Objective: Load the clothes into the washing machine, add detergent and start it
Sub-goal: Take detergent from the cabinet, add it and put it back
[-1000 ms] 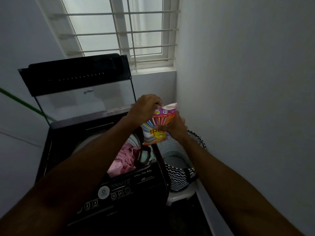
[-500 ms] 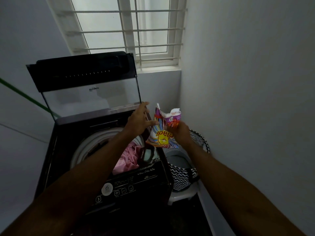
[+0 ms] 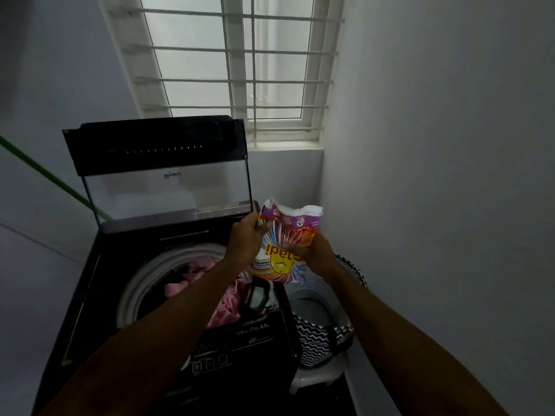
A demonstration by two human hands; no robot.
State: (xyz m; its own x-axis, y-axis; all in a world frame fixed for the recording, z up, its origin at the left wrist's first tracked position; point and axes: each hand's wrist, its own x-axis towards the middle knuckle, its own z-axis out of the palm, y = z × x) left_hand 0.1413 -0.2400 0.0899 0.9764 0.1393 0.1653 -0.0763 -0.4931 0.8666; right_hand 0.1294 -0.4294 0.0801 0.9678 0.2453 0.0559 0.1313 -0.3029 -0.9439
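A dark top-load washing machine stands with its lid raised upright. Pink clothes lie in its white-rimmed drum. A colourful detergent packet with its top torn open is held above the machine's right side. My left hand pinches the packet's upper left edge. My right hand grips its right side lower down. A small dark scoop-like cup sits at the drum's right rim.
A black-and-white zigzag laundry basket sits on a white stool right of the machine, tight against the right wall. A barred window is behind. The control panel with buttons faces me.
My left hand, open beside the packet half a second ago, has returned to pinch its torn top edge. The view has tilted slightly; the packet stays over the machine's right side.
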